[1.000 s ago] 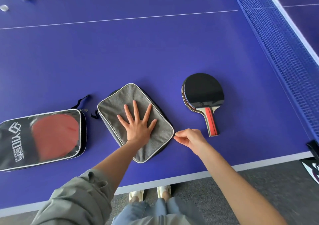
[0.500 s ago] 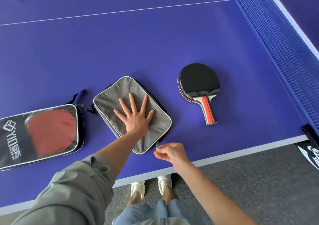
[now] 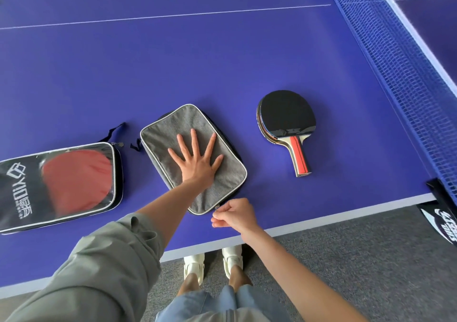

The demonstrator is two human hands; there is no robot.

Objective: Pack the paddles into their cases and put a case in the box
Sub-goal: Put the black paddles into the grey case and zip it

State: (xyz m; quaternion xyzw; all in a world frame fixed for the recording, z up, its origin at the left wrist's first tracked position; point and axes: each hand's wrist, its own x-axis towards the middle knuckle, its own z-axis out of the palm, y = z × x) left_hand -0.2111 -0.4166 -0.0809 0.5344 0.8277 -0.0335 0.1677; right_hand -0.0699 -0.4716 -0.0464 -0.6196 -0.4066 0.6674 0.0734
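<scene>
A grey fabric case (image 3: 173, 133) with white piping lies flat in the middle of the blue table. My left hand (image 3: 196, 159) presses on it with fingers spread and straight. My right hand (image 3: 233, 214) pinches the case's zipper pull (image 3: 217, 207) at the near corner. To the right, two stacked paddles (image 3: 286, 116) with a black face up and a red-striped handle lie loose. At the left, a black case (image 3: 19, 188) with a clear window shows a red paddle (image 3: 74, 180) inside.
The table's near edge (image 3: 321, 219) with its white line runs just below the grey case. The blue net (image 3: 405, 74) crosses the right side, its clamp (image 3: 442, 193) at the table edge. Grey carpet and my feet lie below.
My right hand has drawn the zipper pull from the case's right side round to its near corner. The left hand has stayed pressed on the case.
</scene>
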